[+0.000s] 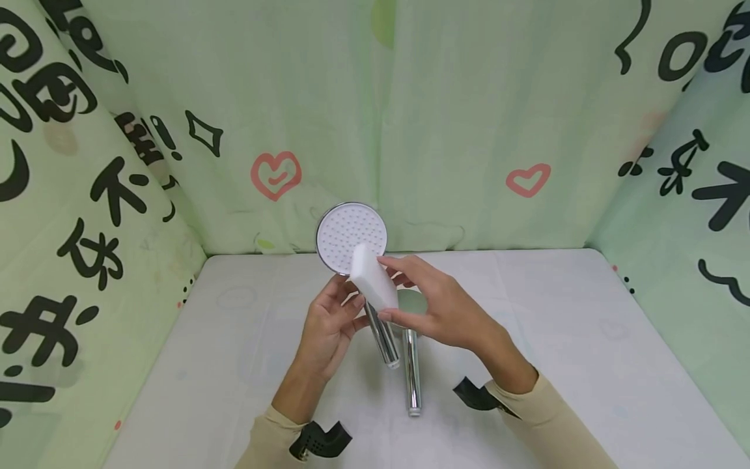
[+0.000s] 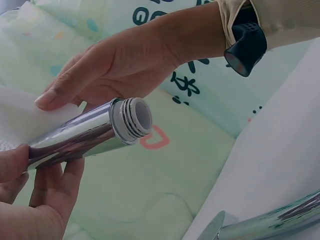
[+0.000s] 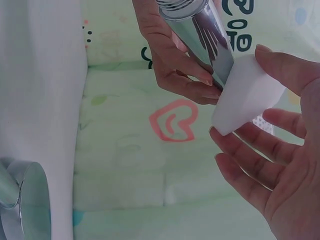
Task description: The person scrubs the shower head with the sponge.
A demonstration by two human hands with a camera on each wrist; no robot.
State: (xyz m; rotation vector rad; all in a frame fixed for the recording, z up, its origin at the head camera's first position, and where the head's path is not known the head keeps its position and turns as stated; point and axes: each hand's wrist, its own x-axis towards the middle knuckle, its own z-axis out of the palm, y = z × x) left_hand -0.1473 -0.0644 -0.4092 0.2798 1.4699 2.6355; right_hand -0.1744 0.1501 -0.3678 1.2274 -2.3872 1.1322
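Step in hand, we judge: rubbing a chrome shower head (image 1: pixel 346 233) with a white block (image 1: pixel 374 283); next move seems to call for a steady left hold while the block strokes. Left hand (image 1: pixel 323 326): fingers curled round the shower head's neck; disc beyond the hand, spray face toward the wearer, long axis slanting nearer and rightward to the threaded end. Second shower head (image 1: pixel 413 374): on the worktop (image 1: pixel 527 299), between the hands, handle end nearest the wearer. Right hand (image 1: pixel 457 312): thumb and fingertips pinching the block; its contact unclear to us.
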